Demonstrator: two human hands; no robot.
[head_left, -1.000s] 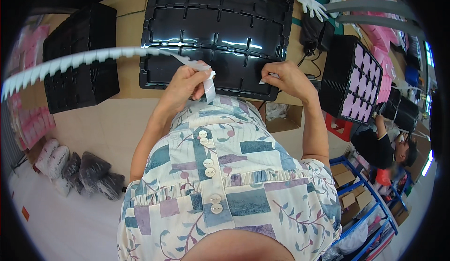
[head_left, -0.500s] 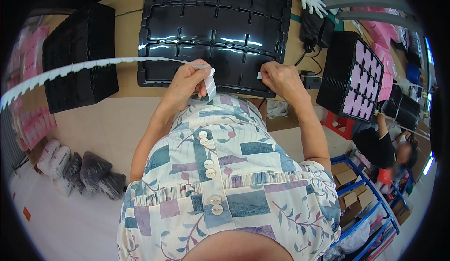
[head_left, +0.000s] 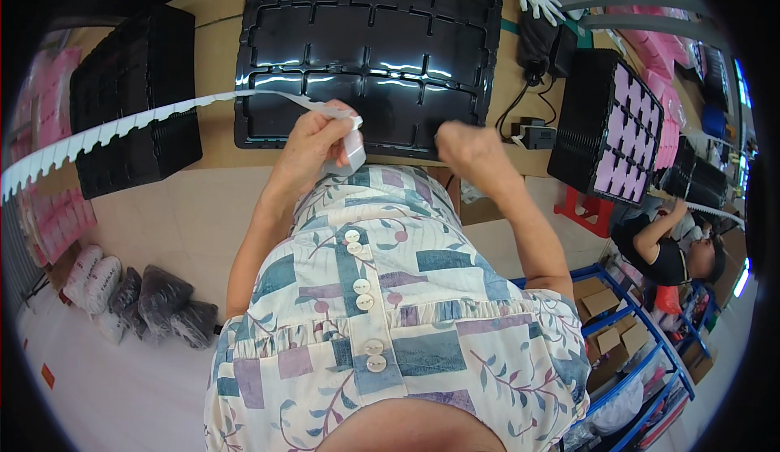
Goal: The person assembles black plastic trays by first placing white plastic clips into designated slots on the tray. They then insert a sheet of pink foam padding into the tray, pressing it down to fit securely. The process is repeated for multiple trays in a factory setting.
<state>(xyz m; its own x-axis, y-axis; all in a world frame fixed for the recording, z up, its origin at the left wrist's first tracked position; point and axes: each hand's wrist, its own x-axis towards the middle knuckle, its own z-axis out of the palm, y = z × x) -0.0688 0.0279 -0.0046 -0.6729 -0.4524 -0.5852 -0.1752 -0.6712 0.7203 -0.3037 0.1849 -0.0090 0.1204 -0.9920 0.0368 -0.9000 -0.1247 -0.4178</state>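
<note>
Left hand (head_left: 313,139): fingers closed around the near end of a long white toothed plastic strip (head_left: 122,123), with a short loose tail of it hanging down beside the thumb; the strip runs away toward 9 o'clock, curving past the picture's rim. Right hand (head_left: 471,147): curled into a loose fist at the near edge of the tray, seen from its back; whether it pinches anything cannot be told. Both hands sit just above the front rim of a large glossy black moulded plastic tray with rectangular compartments (head_left: 374,38), which lies at 12 o'clock on a tan cardboard-coloured work surface (head_left: 215,54). At 10 o'clock, a tall stack of matching black trays (head_left: 130,99), with the strip crossing in front of it. At 2 o'clock, a second black compartment tray holding pink rectangular pieces (head_left: 626,127), tilted on edge; between it and the big tray, a small black plug and cable (head_left: 532,131). At 8 o'clock, on the pale floor, clear bags of dark and pink goods (head_left: 154,302). At 4 o'clock, a blue metal rack with brown cartons (head_left: 626,330); beyond it, another person in a dark top (head_left: 662,249), bent over their own work.
</note>
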